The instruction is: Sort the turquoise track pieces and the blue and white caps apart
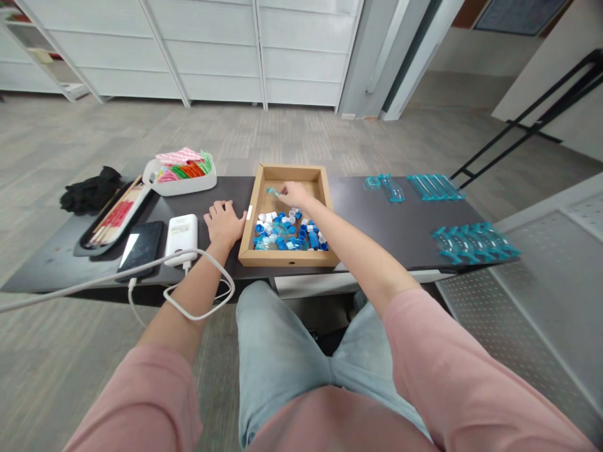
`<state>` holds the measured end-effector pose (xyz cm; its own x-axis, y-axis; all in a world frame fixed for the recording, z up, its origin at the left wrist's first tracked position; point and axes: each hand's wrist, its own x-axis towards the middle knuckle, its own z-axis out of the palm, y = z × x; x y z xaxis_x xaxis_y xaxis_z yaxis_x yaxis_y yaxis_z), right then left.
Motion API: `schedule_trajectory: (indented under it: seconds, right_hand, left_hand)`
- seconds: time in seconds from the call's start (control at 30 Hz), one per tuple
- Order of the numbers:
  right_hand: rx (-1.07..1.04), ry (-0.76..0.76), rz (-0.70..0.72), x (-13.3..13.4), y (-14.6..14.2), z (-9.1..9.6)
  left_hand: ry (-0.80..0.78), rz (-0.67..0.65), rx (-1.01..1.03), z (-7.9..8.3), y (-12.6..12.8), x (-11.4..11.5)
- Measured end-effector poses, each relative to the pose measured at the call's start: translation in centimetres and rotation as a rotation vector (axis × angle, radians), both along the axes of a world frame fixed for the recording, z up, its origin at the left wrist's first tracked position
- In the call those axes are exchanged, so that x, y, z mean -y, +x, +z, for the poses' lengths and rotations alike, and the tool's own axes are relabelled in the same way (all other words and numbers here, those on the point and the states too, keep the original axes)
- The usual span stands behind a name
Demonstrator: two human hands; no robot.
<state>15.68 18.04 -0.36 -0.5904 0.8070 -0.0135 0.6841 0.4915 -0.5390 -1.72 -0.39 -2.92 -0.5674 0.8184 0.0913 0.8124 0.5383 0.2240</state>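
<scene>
My right hand (293, 194) is over the far half of a shallow cardboard box (288, 258), its fingers pinched on a small clear plastic piece with teal ends (272, 191). Below that hand, blue and white plastic caps (287, 231) lie heaped in the near half of the box, with some clear teal-tinted pieces among them. My left hand (224, 223) rests palm down on the dark table (362, 220), fingers spread, close to the box's left wall. It holds nothing.
At right lie rows of clear teal-ended pieces (475, 242) and teal-ended tubes (435, 187). Left of the box are a white power bank (181, 240), a phone (140, 248), a tray of sticks (111, 223), a white basket (181, 186) and black cloth (92, 190). A white cable (113, 276) crosses my left forearm.
</scene>
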Motion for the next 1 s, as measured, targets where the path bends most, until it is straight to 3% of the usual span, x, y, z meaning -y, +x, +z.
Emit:
schedule_trajectory:
  seconds: [0.1,0.23,0.3,0.37,0.47,0.57,0.67,0.8,0.9,1.0]
  right_hand:
    - [-0.280,-0.140,-0.083,0.0,1.7,1.1]
    - [-0.780,-0.566,-0.101,0.7,4.5,2.8]
    - [-0.930,-0.713,-0.065,1.4,6.8,3.6]
    - [-0.985,-0.764,-0.063,2.4,9.6,4.2]
    - [-0.973,-0.709,-0.107,3.9,14.6,4.3]
    - [-0.885,-0.561,-0.132,4.9,20.2,3.6]
    - [-0.736,-0.409,-0.163,5.2,26.3,2.2]
    - [-0.560,-0.266,-0.317,5.6,33.8,-0.2]
    - [-0.437,-0.221,-0.387,6.1,37.8,-1.9]
    - [-0.293,-0.110,-0.353,6.4,40.0,-3.0]
  left_hand:
    - [0.005,0.006,-0.001,0.2,0.2,0.1]
    - [-0.009,0.016,0.017,1.0,0.5,0.3]
    - [-0.027,0.002,0.042,1.5,0.6,0.5]
    - [-0.038,-0.026,0.063,1.9,0.7,0.8]
    - [-0.039,-0.044,0.082,2.1,0.6,1.1]
    - [-0.062,-0.038,0.067,1.7,0.4,0.7]
    - [-0.082,0.045,0.032,1.1,0.2,-0.1]
    - [-0.096,0.110,0.018,0.3,0.0,-0.8]
    - [-0.066,0.121,0.013,0.3,-0.2,-0.7]
    - [-0.068,0.101,-0.014,0.9,0.4,-0.5]
